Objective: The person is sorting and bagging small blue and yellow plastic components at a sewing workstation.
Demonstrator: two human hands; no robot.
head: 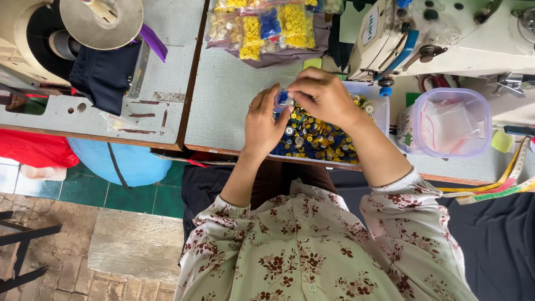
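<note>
A shallow clear tray (382,107) of mixed blue, yellow and white buttons (317,139) sits at the table's front edge. My left hand (263,124) and my right hand (323,97) meet above its left end. Together they pinch a small clear plastic bag (282,99) with blue buttons inside. My right hand's fingers curl over the bag's top, and my left thumb and fingers hold its side.
Several clear bags of yellow, blue and cream buttons (267,25) lie at the table's back. A sewing machine (446,33) stands at the right, with a clear tub (451,122) of plastic bags and a measuring tape (501,187) beside it. Another machine (56,39) stands at the left.
</note>
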